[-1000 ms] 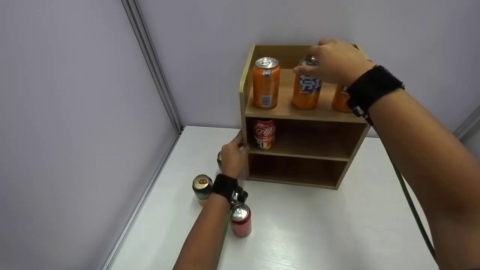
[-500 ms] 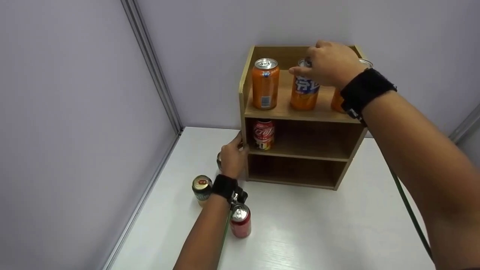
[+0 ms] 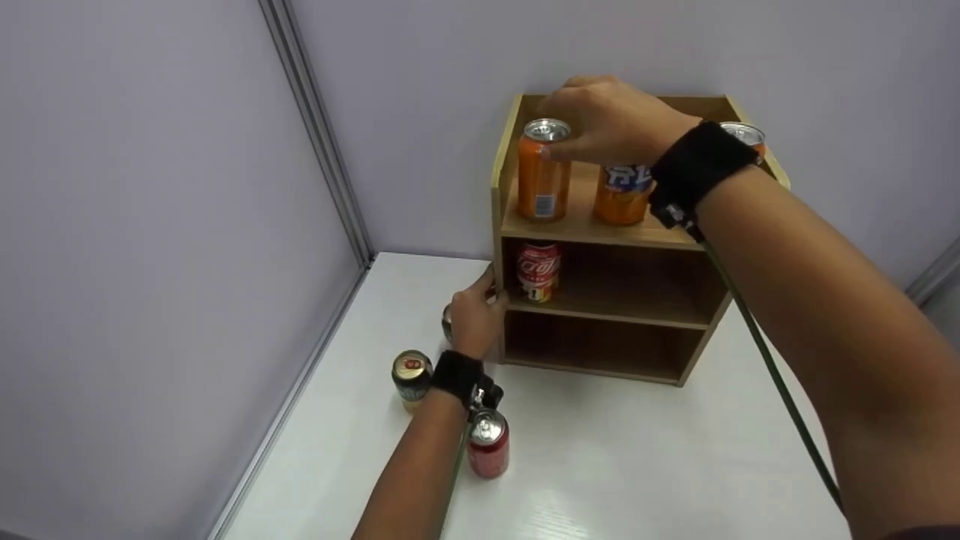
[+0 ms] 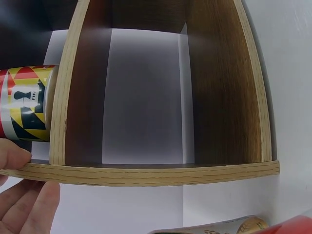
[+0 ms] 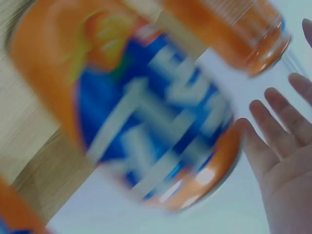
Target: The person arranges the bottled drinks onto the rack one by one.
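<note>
A small wooden shelf (image 3: 606, 238) with several levels stands against the back wall. My left hand (image 3: 478, 321) grips its left side panel (image 4: 146, 175), thumb inside and fingers outside. Orange soda cans stand upright on top: a left can (image 3: 541, 187), a middle can (image 3: 624, 199) and a right can (image 3: 742, 136), mostly behind my right wrist. My right hand (image 3: 611, 120) is over the left can, its thumb in front of the can's upper part. In the right wrist view its fingers (image 5: 261, 122) are spread and fairly straight. A red can (image 3: 538, 271) stands inside the shelf's middle level, at the left.
On the white table (image 3: 600, 450), left of the shelf, stand a gold-topped dark can (image 3: 412, 379) and a red can (image 3: 489, 448) beside my left wrist. Another can (image 3: 447, 322) is partly hidden behind my left hand. A grey partition (image 3: 187, 262) bounds the left side.
My right hand has moved left, from the middle orange can to the left one. My left hand keeps its grip on the shelf's side. The head view has shifted slightly.
</note>
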`<state>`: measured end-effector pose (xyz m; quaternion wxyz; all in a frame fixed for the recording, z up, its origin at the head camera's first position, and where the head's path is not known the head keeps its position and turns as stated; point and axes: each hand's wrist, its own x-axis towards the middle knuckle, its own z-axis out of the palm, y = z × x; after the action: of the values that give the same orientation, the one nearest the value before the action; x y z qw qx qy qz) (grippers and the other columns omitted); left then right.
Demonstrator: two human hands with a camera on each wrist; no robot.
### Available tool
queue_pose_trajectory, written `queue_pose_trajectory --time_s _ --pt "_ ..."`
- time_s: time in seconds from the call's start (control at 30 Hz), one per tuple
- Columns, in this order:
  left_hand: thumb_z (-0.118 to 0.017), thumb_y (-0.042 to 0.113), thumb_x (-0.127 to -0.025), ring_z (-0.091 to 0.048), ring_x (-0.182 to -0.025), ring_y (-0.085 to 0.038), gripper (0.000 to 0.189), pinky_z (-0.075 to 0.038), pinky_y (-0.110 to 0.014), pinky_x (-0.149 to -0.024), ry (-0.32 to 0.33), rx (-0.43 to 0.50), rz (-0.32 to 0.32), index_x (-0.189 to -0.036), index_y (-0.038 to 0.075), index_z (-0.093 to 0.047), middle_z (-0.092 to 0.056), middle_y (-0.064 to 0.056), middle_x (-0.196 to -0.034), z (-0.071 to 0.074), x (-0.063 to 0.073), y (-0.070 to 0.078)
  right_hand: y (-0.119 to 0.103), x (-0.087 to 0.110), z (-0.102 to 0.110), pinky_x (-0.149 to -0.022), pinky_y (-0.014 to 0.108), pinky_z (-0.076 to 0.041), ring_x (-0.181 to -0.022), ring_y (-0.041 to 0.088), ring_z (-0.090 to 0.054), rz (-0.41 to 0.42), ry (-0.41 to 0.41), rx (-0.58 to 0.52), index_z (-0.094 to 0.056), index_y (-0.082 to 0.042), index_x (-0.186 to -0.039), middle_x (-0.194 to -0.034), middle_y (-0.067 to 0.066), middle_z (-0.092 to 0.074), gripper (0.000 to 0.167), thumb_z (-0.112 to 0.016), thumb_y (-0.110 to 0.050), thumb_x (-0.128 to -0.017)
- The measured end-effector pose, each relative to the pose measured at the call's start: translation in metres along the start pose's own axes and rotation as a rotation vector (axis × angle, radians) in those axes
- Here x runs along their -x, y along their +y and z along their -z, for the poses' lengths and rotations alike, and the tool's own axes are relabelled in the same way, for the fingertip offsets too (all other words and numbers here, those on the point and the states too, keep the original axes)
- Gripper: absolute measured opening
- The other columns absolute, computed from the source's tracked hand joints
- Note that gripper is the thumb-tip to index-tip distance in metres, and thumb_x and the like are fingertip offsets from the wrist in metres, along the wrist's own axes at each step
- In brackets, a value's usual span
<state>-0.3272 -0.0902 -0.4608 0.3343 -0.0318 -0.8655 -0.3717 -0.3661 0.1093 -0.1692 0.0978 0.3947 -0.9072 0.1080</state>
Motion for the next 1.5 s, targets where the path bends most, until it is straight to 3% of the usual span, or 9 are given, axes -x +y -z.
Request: queue_pose_trajectory --time_s 0.1,0.27,0.37,0.63,0.93,1.07,1.27,1.37,1.5 --pt "-0.072 0.012 -0.084 -0.070 -0.093 -0.019 0.040 -0.055 -0.038 -0.072 -0.010 0.004 -0.002 -0.123 0.016 -0.069 -0.073 -0.006 -0.100 -0.001 0.001 0.002 -0.011 -0.008 -0.003 -0.098 0.054 -0.040 -0.119 0.037 -0.051 -0.070 -0.005 0.086 -0.053 -0.006 -0.137 -0.133 0.017 -0.054 0.073 -0.049 -0.063 -0.092" --pt "-0.072 0.008 -0.084 -0.070 -0.093 -0.019 0.037 -0.055 -0.036 -0.074 -0.016 0.042 -0.005 -0.121 0.013 -0.070 -0.072 -0.008 -0.101 -0.001 0.002 0.007 -0.024 -0.021 -0.011 -0.066 0.046 -0.052 -0.075 0.033 -0.056 -0.237 -0.014 0.365 -0.065 -0.001 -0.089 -0.083 0.016 -0.059 0.094 -0.026 -0.086 -0.081" --pt "-0.073 0.008 -0.084 -0.070 -0.092 -0.018 0.039 -0.055 -0.034 -0.074 -0.012 0.046 -0.005 -0.122 0.013 -0.069 -0.072 -0.007 -0.103 -0.001 0.002 0.011 -0.027 -0.024 -0.014 -0.055 0.039 -0.047 -0.064 0.027 -0.050 -0.274 -0.018 0.451 -0.058 -0.004 -0.072 -0.070 0.010 -0.051 0.087 -0.027 -0.085 -0.082" --pt "-0.072 0.009 -0.085 -0.069 -0.095 -0.017 0.037 -0.055 -0.033 -0.076 -0.021 0.044 0.027 -0.122 0.014 -0.070 -0.072 -0.007 -0.105 -0.002 0.004 0.016 -0.020 -0.018 -0.008 -0.090 0.052 -0.046 -0.106 0.042 -0.056 -0.248 0.005 0.192 -0.056 0.003 -0.130 -0.122 0.023 -0.060 0.073 -0.059 -0.059 -0.090" --pt "-0.072 0.008 -0.084 -0.069 -0.092 -0.019 0.033 -0.055 -0.034 -0.072 -0.012 0.075 0.017 -0.117 0.009 -0.071 -0.071 -0.010 -0.106 -0.001 0.005 0.016 -0.012 -0.009 0.002 -0.100 0.051 -0.040 -0.125 0.038 -0.047 -0.219 -0.078 -0.066 -0.038 -0.005 -0.149 -0.142 0.019 -0.047 0.074 -0.067 -0.040 -0.089" --pt "-0.072 0.007 -0.085 -0.069 -0.094 -0.019 0.035 -0.055 -0.032 -0.073 -0.019 0.075 0.032 -0.119 0.011 -0.071 -0.071 -0.009 -0.106 -0.002 0.007 0.014 -0.015 -0.013 -0.004 -0.095 0.052 -0.043 -0.116 0.041 -0.052 -0.259 -0.053 0.080 -0.050 -0.002 -0.138 -0.131 0.022 -0.055 0.080 -0.051 -0.065 -0.090" --pt "-0.072 0.007 -0.085 -0.068 -0.095 -0.018 0.037 -0.055 -0.031 -0.074 -0.023 0.081 0.029 -0.121 0.013 -0.070 -0.072 -0.008 -0.105 -0.006 0.011 0.014 -0.024 -0.023 -0.017 -0.070 0.048 -0.052 -0.079 0.036 -0.058 -0.298 -0.083 0.432 -0.063 -0.001 -0.079 -0.085 0.019 -0.061 0.085 -0.037 -0.081 -0.083" --pt "-0.073 0.007 -0.084 -0.068 -0.095 -0.018 0.037 -0.055 -0.033 -0.074 -0.008 0.072 0.006 -0.120 0.011 -0.070 -0.072 -0.009 -0.104 -0.006 0.011 0.015 -0.025 -0.023 -0.017 -0.065 0.045 -0.052 -0.072 0.031 -0.056 -0.265 -0.045 0.417 -0.061 -0.003 -0.074 -0.076 0.014 -0.059 0.070 -0.049 -0.070 -0.088" --pt "-0.072 0.005 -0.084 -0.068 -0.097 -0.019 0.036 -0.055 -0.033 -0.074 -0.002 0.082 -0.008 -0.120 0.009 -0.070 -0.071 -0.011 -0.105 -0.006 0.009 0.015 -0.025 -0.021 -0.011 -0.068 0.046 -0.051 -0.074 0.031 -0.057 -0.229 -0.004 0.296 -0.066 0.002 -0.092 -0.085 0.015 -0.063 0.057 -0.061 -0.055 -0.090"
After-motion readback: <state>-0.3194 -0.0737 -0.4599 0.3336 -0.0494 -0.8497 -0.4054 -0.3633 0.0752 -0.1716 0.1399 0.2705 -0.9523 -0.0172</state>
